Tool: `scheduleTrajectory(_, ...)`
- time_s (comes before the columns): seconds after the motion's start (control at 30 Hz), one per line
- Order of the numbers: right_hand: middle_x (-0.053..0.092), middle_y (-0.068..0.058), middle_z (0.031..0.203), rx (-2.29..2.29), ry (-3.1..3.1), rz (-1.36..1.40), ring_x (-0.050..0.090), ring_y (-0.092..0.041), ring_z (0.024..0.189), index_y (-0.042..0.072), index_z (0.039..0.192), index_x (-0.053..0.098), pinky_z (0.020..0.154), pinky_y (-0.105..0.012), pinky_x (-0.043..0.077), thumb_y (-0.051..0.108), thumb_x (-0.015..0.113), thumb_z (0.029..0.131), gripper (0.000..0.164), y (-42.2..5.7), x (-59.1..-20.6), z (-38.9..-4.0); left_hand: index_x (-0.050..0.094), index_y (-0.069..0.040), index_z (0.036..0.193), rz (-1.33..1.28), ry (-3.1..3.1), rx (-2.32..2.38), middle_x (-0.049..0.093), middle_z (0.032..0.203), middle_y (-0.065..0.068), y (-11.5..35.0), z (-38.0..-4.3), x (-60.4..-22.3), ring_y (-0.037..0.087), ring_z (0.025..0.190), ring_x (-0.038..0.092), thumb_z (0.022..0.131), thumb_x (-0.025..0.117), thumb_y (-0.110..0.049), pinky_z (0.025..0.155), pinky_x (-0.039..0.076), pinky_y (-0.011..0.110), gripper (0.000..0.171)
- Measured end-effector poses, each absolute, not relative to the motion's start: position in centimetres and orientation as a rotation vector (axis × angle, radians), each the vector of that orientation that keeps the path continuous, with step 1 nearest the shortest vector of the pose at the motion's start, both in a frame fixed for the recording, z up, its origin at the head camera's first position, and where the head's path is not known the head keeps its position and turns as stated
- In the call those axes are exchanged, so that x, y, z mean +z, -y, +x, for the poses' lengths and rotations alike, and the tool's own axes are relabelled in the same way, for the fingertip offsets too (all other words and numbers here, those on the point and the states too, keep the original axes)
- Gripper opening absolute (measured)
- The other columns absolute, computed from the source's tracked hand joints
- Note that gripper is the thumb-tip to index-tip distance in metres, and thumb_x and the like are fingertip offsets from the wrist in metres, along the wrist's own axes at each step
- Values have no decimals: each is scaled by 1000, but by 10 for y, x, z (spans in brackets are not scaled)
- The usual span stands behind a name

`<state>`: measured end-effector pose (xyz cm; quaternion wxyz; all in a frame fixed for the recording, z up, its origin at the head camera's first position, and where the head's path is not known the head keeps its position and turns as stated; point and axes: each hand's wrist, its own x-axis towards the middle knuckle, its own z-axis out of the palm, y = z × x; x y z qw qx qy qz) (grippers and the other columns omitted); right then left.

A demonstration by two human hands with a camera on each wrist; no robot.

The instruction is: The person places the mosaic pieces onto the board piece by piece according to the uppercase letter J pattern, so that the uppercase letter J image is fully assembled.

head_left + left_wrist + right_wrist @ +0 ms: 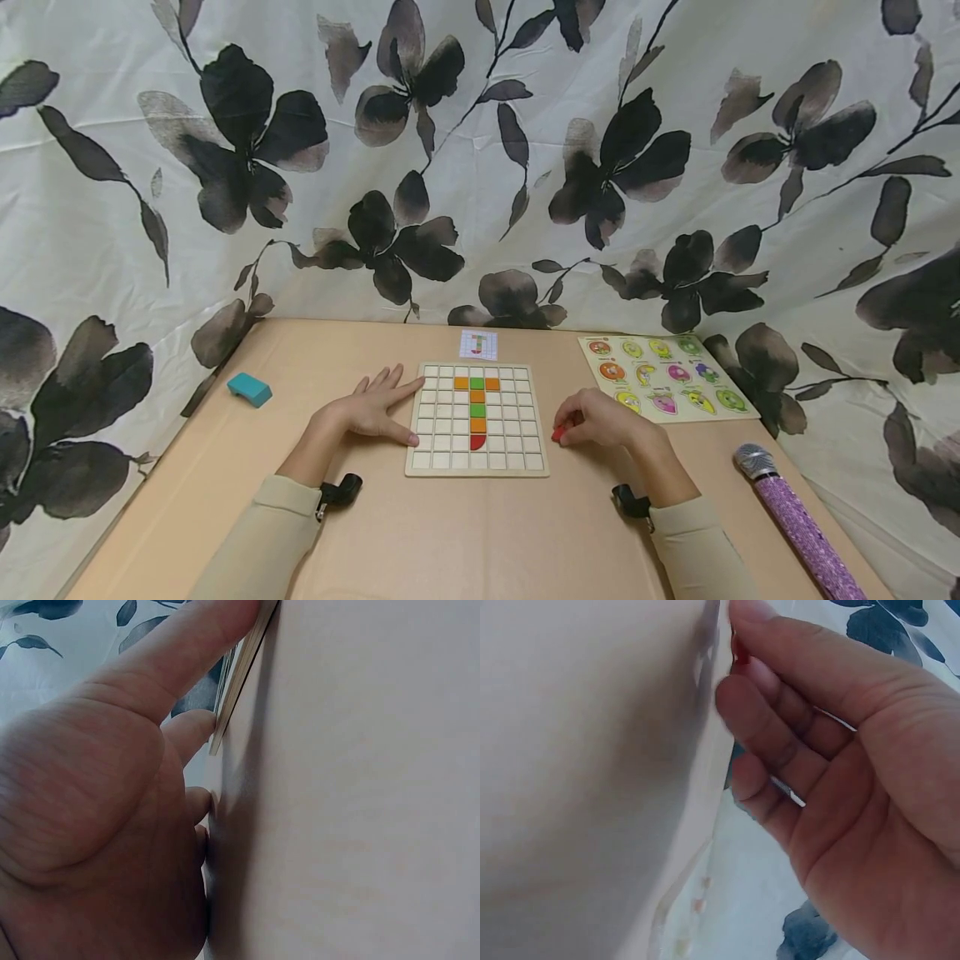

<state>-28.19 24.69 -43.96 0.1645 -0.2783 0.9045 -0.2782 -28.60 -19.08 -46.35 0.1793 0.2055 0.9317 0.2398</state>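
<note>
A white gridded board (442, 443) with a wooden rim lies on the table. Orange and green square tiles (477, 410) form a short row with a column below it, ending in a rounded red tile (477, 442). My left hand (372, 408) rests by the board's left side, fingers spread, with thumb and index finger touching its edge; its palm (82, 787) fills the left wrist view. Just right of the board, my right hand (600, 419) pinches a small red piece (557, 434). Fingers mostly cover that red piece (740, 651) in the right wrist view, hiding its shape.
A small card (487, 344) with a printed grid pattern lies behind the board. At the back right is a sheet of colourful cartoon pictures (652, 392). A blue block (250, 389) sits far left, and a glittery purple microphone (802, 525) lies along the right edge.
</note>
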Motion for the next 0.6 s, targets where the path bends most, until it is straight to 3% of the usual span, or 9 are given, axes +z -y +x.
scheduleTrajectory(0.4, 62, 13, 80, -721, -2858, -935, 58, -10, 77, 25, 92, 78, 67, -22, 50, 29, 84, 90, 8, -224, -429, -278, 25, -23, 167, 575, -2629, 687, -3, 173, 26, 192, -287, -464, 49, 160, -7, 77, 83, -63, 125, -5, 70, 114)
scheduleTrajectory(0.6, 61, 10, 80, -647, -2975, -1153, 57, -13, 74, 21, 93, 77, 64, -20, 48, 27, 87, 86, 14, -208, -423, -273, 25, -23, 167, 579, -2622, 692, -4, 174, 25, 191, -286, -463, 48, 160, -9, 78, 83, -64, 125, -6, 69, 114)
